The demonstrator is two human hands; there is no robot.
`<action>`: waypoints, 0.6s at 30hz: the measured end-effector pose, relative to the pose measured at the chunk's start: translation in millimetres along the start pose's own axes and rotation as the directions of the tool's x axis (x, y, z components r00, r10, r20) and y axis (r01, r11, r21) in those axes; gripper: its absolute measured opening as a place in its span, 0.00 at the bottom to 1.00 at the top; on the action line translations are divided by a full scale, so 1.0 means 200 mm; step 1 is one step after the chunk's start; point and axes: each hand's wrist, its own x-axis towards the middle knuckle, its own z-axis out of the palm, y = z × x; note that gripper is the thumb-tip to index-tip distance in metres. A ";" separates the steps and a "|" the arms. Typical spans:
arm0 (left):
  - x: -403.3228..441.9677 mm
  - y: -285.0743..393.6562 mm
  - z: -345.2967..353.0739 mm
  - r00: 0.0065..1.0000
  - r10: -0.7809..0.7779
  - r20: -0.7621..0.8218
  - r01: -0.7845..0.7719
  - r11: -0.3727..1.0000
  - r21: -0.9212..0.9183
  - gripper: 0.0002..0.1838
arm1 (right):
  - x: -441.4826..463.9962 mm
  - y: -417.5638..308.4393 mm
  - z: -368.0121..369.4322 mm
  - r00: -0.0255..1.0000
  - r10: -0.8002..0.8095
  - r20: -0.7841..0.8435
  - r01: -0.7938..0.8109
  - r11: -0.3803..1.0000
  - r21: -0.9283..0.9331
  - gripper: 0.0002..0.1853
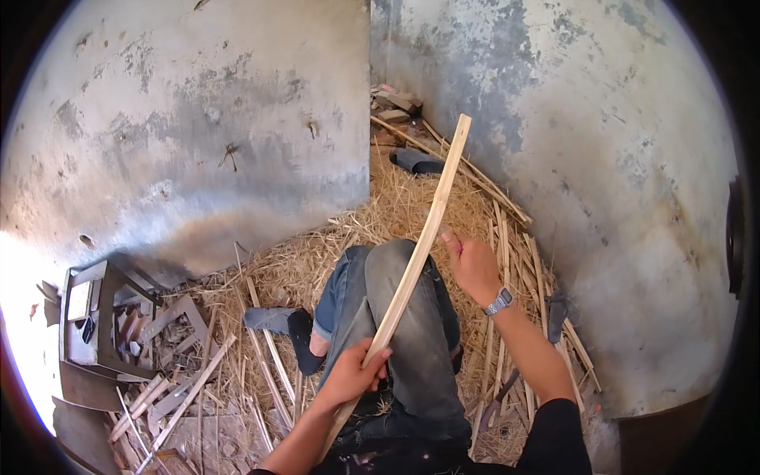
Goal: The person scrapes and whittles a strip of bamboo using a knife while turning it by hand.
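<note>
1. The wooden strip [417,261] is the thing in our work: it goes slantwise from the near left, across in front of the knees in worn trousers [423,348], to its tip at the far side, a little to the right. It shows a slight bend in the far half.

2. Our left hand [360,374] has its grip closed around the near part of the strip, with the thumb on top. This seems to be the only hold on the strip.

3. Our right hand [473,269], with a watch [499,300] on the wrist, is just to the right of the strip and looks apart from it. Its fingers are curled in, the thumb toward the strip; we cannot tell if something small is inside this grip.

4. We judge that the step in hand is handling one strip by itself, perhaps to look along it or feel its edge.

5. For the next move on this strip, we think the left grip must be steady, and the right hand should come to the edge with care, because rough wood may give splinters.

6. Around us lie pale shavings [388,194], with more strips [271,340] on the left and a loose pile of sticks [539,277] on the right.
</note>
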 end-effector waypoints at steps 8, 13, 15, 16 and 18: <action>-0.15 -0.07 -0.16 0.983 0.161 -0.089 -0.134 0.959 0.248 0.12 | -0.03 0.08 -0.06 0.971 0.206 -0.123 -0.124 0.870 0.477 0.22; -0.08 -0.05 -0.05 0.910 0.361 -0.202 -0.208 0.822 0.530 0.11 | 0.00 -0.07 -0.09 0.984 -0.049 -0.174 0.111 0.925 0.364 0.18; -0.04 -0.04 0.01 0.897 0.387 -0.214 -0.219 0.809 0.545 0.10 | 0.04 -0.03 -0.03 0.989 0.019 -0.143 0.030 0.941 0.336 0.16; -0.02 -0.02 0.03 0.878 0.415 -0.239 -0.226 0.799 0.557 0.10 | 0.05 -0.02 -0.01 0.991 0.075 -0.111 -0.038 0.951 0.308 0.15; 0.01 0.03 0.06 0.889 0.389 -0.242 -0.219 0.825 0.521 0.10 | -0.03 -0.10 0.05 0.976 -0.118 -0.183 0.171 0.935 0.309 0.13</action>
